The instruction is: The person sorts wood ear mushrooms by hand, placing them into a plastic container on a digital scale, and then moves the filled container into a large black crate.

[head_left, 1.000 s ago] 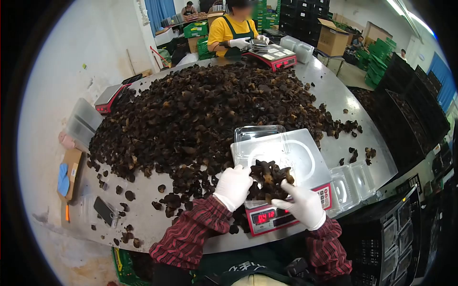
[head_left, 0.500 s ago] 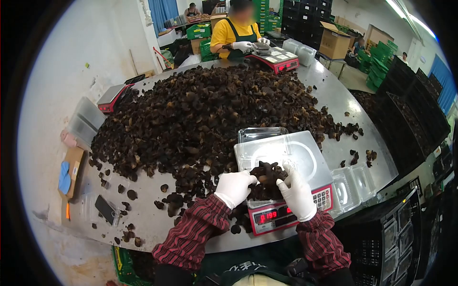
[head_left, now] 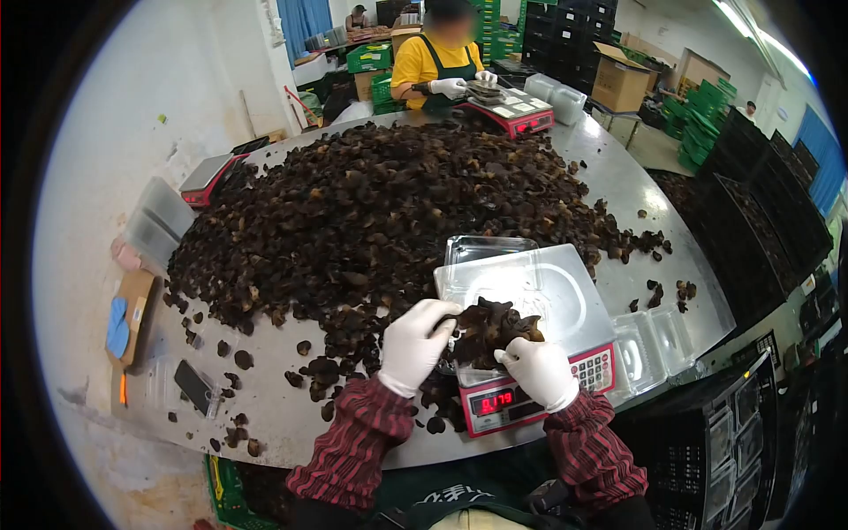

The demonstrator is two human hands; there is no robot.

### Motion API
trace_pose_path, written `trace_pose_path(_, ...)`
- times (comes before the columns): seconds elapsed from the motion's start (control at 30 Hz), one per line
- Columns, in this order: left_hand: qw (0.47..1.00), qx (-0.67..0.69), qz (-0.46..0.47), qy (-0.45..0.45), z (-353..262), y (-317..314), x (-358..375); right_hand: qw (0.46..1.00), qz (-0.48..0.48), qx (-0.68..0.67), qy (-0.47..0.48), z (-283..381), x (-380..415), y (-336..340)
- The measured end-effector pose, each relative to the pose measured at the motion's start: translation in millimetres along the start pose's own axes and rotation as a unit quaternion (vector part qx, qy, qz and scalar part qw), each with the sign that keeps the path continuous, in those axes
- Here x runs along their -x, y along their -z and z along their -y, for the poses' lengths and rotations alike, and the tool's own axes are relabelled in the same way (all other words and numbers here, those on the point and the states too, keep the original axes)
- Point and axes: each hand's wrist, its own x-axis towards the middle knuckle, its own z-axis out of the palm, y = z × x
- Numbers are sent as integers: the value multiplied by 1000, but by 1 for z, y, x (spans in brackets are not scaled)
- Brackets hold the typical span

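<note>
A clump of dark, wrinkled pieces that look like wood ear mushrooms (head_left: 486, 332) lies at the front of a red scale with a metal plate (head_left: 565, 291). The scale's display reads 0.179. My left hand (head_left: 415, 346), in a white glove, is at the clump's left side with its fingers curled. My right hand (head_left: 539, 373), gloved too, has its fingertips pinched at the clump's lower right edge. What either pinches is too small to make out. An open clear plastic box (head_left: 488, 251) stands at the plate's back left. The large pile (head_left: 371, 203) lies behind.
Clear containers (head_left: 649, 353) lie right of the scale. A phone (head_left: 194, 385) is at the left. Across the metal table, a person in yellow (head_left: 415, 66) handles trays at another scale (head_left: 521, 115). Black crates (head_left: 751, 212) stand to the right.
My left hand has shifted slightly left and up. The fingers of my right hand have closed and moved slightly down and left. The display has gone from 0.199 to 0.179.
</note>
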Motion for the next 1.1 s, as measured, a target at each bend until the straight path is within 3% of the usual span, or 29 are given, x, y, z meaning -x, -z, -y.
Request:
trace_pose_path(0.07, 993, 72, -19, 93, 1, 21, 12, 999, -8, -40, -9, 3, -1, 0)
trace_pose_path(0.13, 992, 42, -48, 106, 8, 46, 33, 982, -83, -165, -23, 4, -1, 1)
trace_pose_path(0.17, 991, 22, -61, 116, 15, 58, 47, 982, -80, -168, -20, 5, -1, 3)
trace_pose_path(0.27, 979, -29, -103, 175, 45, 102, 104, 949, -59, -282, -129, 3, -3, 6)
trace_pose_path(0.37, 956, -88, -116, 254, 85, 164, 181, 933, -44, -322, -155, 2, -6, 6)
trace_pose_path(0.5, 876, -297, -26, 380, 110, 249, 296, 944, -2, -275, -185, 2, -11, 6)
trace_pose_path(0.53, 831, -343, 11, 438, 118, 269, 327, 976, -31, -185, -107, -4, -10, 2)
trace_pose_path(0.57, 779, -385, 49, 493, 123, 281, 346, 977, -28, -186, -105, -9, -10, 0)
trace_pose_path(0.6, 777, -385, 47, 495, 115, 280, 348, 983, -50, -157, -80, -13, -9, -1)
trace_pose_path(0.7, 746, -487, -5, 453, 92, 263, 328, 982, -76, -164, -62, -14, -7, 3)
trace_pose_path(0.77, 864, -360, -113, 334, 92, 240, 286, 988, -54, -96, -109, -11, -8, 9)
trace_pose_path(0.83, 914, -280, -136, 261, 84, 199, 234, 989, -48, -89, -108, -8, -8, 11)
trace_pose_path(0.87, 925, -305, -138, 179, 64, 172, 196, 982, -72, -131, -114, -8, -7, 10)
trace_pose_path(1.03, 981, -181, -5, -62, 11, 68, 67, 961, -118, -191, -162, -6, 2, 15)
trace_pose_path(1.1, 974, -206, 38, -82, 6, 36, 37, 938, -132, -242, -210, -5, 7, 17)
